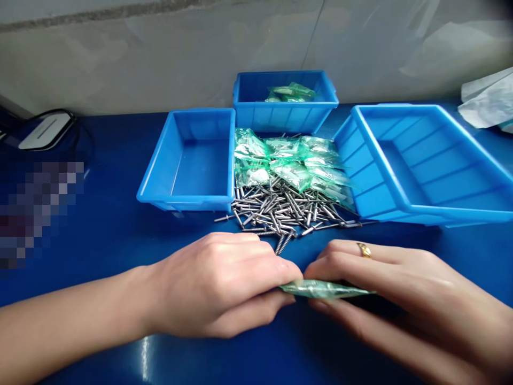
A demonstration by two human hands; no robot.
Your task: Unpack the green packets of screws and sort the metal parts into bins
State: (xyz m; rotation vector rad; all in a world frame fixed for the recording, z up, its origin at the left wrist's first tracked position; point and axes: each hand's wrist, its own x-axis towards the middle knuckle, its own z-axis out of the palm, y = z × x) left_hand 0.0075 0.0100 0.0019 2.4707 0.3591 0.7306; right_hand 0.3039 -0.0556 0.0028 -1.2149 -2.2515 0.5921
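Note:
My left hand (220, 283) and my right hand (385, 283) meet low in the middle of the view, both pinched on one small green plastic bag (324, 289) held flat just above the blue table (100, 235). My right hand wears a gold ring (364, 249). Right behind my fingers lies a pile of metal screws (280, 211), and behind that a heap of green plastic bags (288, 163).
An empty blue bin (192, 160) stands left of the piles. A blue bin (284, 99) at the back holds a few green bags. A larger blue bin (425, 160) sits tilted at the right. White plastic (487, 99) lies far right, a dark device (44, 131) far left.

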